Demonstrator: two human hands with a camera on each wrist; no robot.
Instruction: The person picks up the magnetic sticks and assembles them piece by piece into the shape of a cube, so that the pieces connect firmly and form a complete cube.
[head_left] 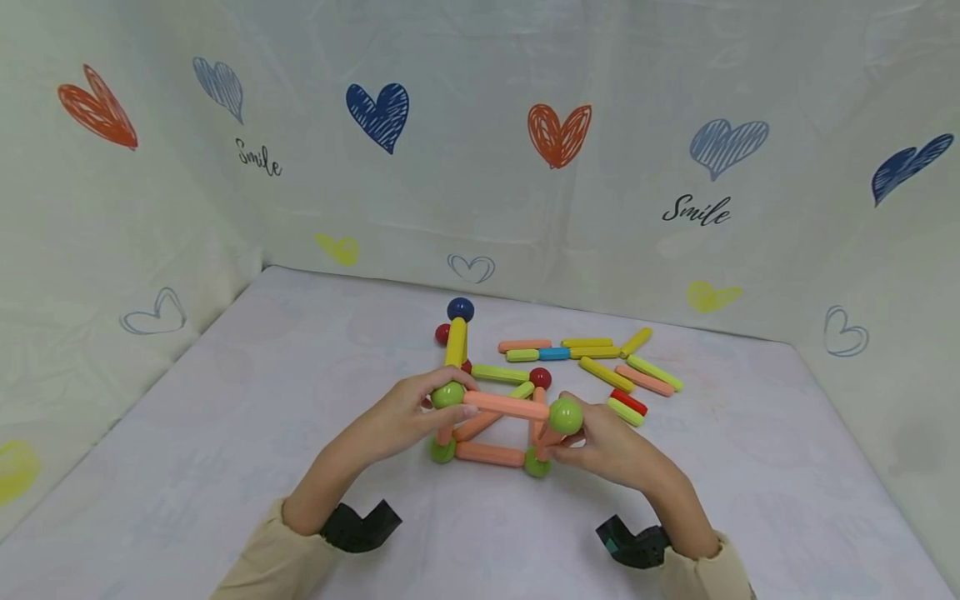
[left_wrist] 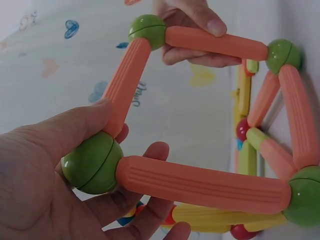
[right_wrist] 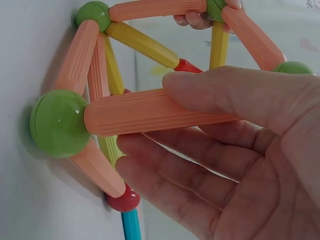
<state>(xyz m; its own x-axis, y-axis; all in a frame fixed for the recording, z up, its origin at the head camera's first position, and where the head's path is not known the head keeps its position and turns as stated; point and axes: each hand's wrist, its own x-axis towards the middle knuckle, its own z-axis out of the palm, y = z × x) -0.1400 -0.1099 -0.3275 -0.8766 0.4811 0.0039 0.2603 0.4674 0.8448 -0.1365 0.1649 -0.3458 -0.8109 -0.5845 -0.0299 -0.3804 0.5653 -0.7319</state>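
A frame of orange magnetic sticks and green balls stands upright on the table, joined to more sticks behind it. My left hand (head_left: pixel 405 417) grips its upper left corner, thumb on the end of the top orange stick (head_left: pixel 507 406) beside a green ball (left_wrist: pixel 92 162). With thumb and fingers, my right hand (head_left: pixel 618 442) pinches the right upright orange stick (right_wrist: pixel 150 112), between the upper right green ball (head_left: pixel 566 416) and the lower green ball (right_wrist: pixel 60 122). A yellow stick (head_left: pixel 456 342) topped by a blue ball (head_left: pixel 461 309) rises at the back left.
Several loose sticks lie behind and to the right, among them a blue stick (head_left: pixel 554 354), a yellow stick (head_left: pixel 606 374) and a red stick (head_left: pixel 628 402). A red ball (head_left: pixel 540 378) joins the rear of the structure. A heart-printed cloth (head_left: pixel 480 208) hangs behind the table.
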